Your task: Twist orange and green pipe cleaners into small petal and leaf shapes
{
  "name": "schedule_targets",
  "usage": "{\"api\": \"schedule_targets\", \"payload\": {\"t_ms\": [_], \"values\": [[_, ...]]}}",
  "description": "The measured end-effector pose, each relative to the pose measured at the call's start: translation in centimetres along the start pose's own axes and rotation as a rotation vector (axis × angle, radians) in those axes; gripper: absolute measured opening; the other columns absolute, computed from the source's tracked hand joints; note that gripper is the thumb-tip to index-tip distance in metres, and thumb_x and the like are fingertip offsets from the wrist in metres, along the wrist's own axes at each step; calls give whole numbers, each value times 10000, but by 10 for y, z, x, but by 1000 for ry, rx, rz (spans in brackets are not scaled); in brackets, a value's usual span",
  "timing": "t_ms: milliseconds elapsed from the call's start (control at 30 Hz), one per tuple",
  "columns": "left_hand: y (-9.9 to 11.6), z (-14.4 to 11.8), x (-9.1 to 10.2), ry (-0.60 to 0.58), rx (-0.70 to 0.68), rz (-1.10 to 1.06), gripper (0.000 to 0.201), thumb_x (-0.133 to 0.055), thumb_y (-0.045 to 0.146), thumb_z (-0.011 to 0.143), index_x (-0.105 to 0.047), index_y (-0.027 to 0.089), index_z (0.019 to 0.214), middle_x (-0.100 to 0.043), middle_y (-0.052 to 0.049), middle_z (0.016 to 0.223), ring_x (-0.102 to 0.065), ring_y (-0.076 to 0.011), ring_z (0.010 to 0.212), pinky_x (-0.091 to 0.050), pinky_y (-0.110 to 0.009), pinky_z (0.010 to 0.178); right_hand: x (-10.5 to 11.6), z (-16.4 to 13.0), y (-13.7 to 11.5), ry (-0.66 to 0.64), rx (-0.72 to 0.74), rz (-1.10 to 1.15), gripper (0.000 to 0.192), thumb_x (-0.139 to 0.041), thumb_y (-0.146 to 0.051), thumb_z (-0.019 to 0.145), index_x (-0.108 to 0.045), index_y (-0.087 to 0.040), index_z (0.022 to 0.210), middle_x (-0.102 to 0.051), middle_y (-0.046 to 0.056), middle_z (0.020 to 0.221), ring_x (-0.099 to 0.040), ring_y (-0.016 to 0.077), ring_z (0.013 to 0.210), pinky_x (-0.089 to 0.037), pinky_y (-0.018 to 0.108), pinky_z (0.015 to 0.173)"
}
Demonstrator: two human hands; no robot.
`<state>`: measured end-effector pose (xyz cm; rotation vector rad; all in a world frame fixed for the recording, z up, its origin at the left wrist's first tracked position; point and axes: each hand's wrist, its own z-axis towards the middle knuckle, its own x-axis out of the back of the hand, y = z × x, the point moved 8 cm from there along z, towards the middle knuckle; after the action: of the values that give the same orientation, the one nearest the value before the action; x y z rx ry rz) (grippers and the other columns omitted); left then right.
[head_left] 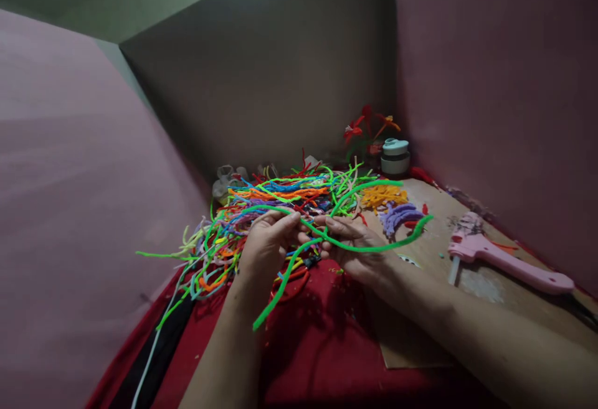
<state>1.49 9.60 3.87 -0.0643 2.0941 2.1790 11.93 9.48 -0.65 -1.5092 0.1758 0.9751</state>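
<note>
Two green pipe cleaners point(374, 248) cross each other between my hands, meeting just in front of my right fingertips. My left hand point(270, 233) pinches one arm of them between thumb and forefinger. Close beside it, my right hand point(348, 241) grips them near the crossing. One free end curves down toward me, one reaches up to the back, and one bends out to the right over my forearm. Right behind my hands lies a heap of multicoloured pipe cleaners point(280, 194), partly hidden by them. Red-handled scissors point(295, 286) seem to lie beneath, mostly covered.
A pink glue gun point(509, 259) rests on the brown board point(430, 309) at right. Bundles of orange pipe cleaners point(384, 196) and purple pipe cleaners point(399, 217) lie nearer the middle. Behind stand a lidded container point(395, 159) and red flowers point(359, 129). Red cloth point(299, 359) covers the front; walls close in around.
</note>
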Motion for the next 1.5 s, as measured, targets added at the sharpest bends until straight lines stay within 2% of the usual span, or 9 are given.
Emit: {"api": "schedule_targets", "payload": {"t_ms": [167, 600, 700, 833, 967, 1067, 1200, 1333, 1500], "values": [[-9, 3, 2, -54, -1, 101, 187, -685, 305, 684, -636, 126, 699, -657, -41, 589, -602, -124, 490, -488, -230, 509, -6, -3, 7, -41, -111, 236, 170, -655, -258, 727, -655, -141, 850, -649, 49, 759, -520, 84, 542, -416, 199, 484], [-4, 1, 8, -2, -14, 165, 191, -694, 314, 666, -619, 137, 665, -640, -20, 574, -597, -123, 483, -474, -219, 486, -7, -5, 10, -40, -145, 212, 197, -686, -107, 655, -639, -121, 846, -658, 21, 684, -587, 94, 529, -500, 229, 533], [-4, 2, 16, 60, -16, 199, 217, -692, 346, 666, -600, 149, 673, -624, -5, 575, -580, -114, 457, -459, -213, 453, -11, -7, 8, -37, -137, 187, 193, -702, -83, 627, -644, -129, 805, -663, 10, 682, -588, 83, 523, -497, 206, 525], [8, 0, 27, 182, -143, 251, 208, -671, 347, 688, -561, 173, 668, -562, 37, 520, -493, -80, 373, -391, -190, 377, -8, -6, 3, -15, -90, 165, 218, -689, -79, 657, -650, -132, 865, -669, 10, 689, -615, 88, 557, -504, 199, 558], [16, -6, 18, 107, -246, 311, 91, -668, 250, 691, -619, 196, 746, -555, 45, 537, -486, -74, 418, -402, -179, 409, 3, -2, 3, 98, -96, 172, 255, -687, -46, 645, -637, -130, 881, -673, 21, 700, -625, 107, 596, -504, 228, 593], [17, -13, 2, -31, -308, 355, 158, -673, 217, 697, -665, 215, 854, -612, 12, 685, -571, -105, 591, -475, -202, 553, 6, -1, 1, 154, -83, 199, 230, -685, -49, 642, -636, -132, 851, -678, 31, 735, -640, 127, 686, -501, 243, 652], [10, -20, -19, -237, -333, 496, 293, -671, 229, 717, -659, 232, 1010, -637, -59, 922, -604, -193, 871, -493, -284, 755, 4, 0, -2, 121, -32, 218, 154, -680, -76, 643, -638, -136, 779, -675, 37, 740, -643, 151, 769, -498, 262, 707], [11, -21, -27, -260, -432, 678, 389, -678, 255, 717, -640, 249, 1103, -608, -75, 970, -584, -213, 911, -482, -302, 787, 6, 2, 0, 101, -33, 184, 122, -666, -82, 637, -637, -142, 739, -676, 45, 766, -633, 167, 797, -497, 278, 700], [17, -22, -31, -230, -516, 770, 325, -593, 260, 792, -645, 294, 1110, -627, -58, 1045, -577, -201, 961, -455, -291, 840, 2, 3, -5, 38, 50, 102, 161, -679, -101, 641, -654, -153, 791, -675, 29, 806, -622, 140, 781, -475, 255, 715]]}}
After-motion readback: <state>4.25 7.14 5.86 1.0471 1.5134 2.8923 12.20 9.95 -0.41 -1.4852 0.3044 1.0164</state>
